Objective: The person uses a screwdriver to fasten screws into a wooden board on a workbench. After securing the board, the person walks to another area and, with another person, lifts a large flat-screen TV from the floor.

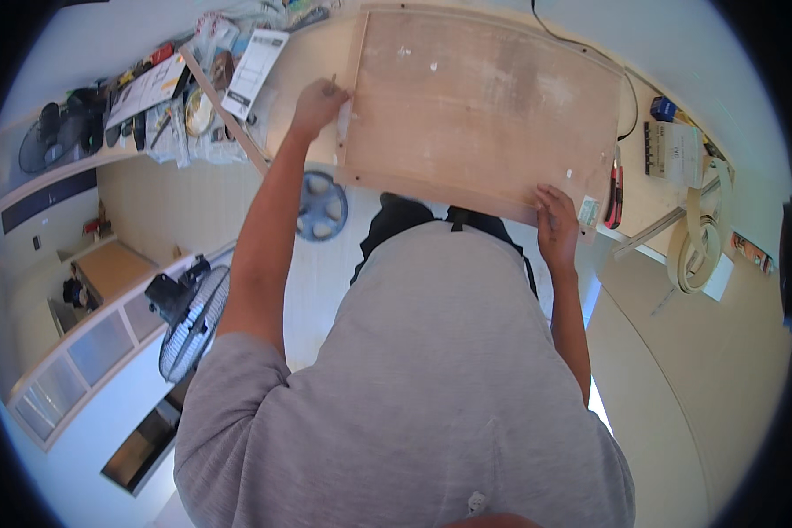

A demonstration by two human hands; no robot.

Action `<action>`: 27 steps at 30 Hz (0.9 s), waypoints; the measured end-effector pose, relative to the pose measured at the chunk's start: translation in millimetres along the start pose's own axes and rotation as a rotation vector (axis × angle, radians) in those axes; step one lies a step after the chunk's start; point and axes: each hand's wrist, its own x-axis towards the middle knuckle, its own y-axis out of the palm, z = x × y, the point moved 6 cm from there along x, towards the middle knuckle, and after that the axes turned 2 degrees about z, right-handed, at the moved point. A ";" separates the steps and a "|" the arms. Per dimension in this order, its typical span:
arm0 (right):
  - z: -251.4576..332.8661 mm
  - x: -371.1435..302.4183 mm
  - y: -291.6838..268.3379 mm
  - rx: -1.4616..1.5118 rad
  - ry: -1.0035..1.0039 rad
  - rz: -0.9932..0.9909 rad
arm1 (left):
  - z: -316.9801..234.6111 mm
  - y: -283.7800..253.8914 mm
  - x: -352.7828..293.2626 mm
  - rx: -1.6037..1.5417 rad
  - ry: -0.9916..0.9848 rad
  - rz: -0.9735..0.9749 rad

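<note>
Plywood fills the middle of the view: one rectangular board (pixel 488 106) lies flat on a pale workbench (pixel 308 62), its near edge just over the bench's front. Two hands work at it. The left hand (pixel 319 104) is closed around one thin pencil-like tool (pixel 331 84) at the board's left edge, near its far corner. The right hand (pixel 557 224) grips the board's near edge close to the right corner, fingers curled over the wood, just beside one small green-and-white label (pixel 589 212).

Right of the board lies one red-handled tool (pixel 614 187), and further right one grey box-shaped device (pixel 674 151) with one small blue object (pixel 663 108) behind it. One black cable (pixel 629 106) runs along the board's far and right sides. One coil of beige strap (pixel 697 251) hangs off the bench beyond the board's right corner.

Left of the board sit one white printed sheet (pixel 255 70) and a heap of clutter too jumbled to count. Two fans show: one black one (pixel 189 317) on the floor below and left of the board, and one (pixel 44 141) far left.
</note>
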 end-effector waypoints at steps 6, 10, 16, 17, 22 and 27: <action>-15.5 6.5 -2.8 0.092 0.070 0.073 | -10.3 2.7 4.7 0.073 0.068 0.025; -19.1 8.3 0.0 0.072 0.070 0.082 | -11.9 4.0 10.1 0.214 0.045 0.087; -19.8 10.1 6.5 0.055 0.068 -0.012 | -11.1 5.6 14.0 0.166 -0.006 0.143; -19.8 10.1 7.3 0.049 0.066 -0.026 | -12.4 5.7 14.1 0.196 0.013 0.137; -19.9 9.3 10.3 0.014 0.056 -0.074 | -18.2 7.3 11.2 0.242 0.033 0.103; -19.7 9.5 10.8 -0.012 0.044 -0.099 | -27.3 6.4 6.4 0.291 0.002 0.084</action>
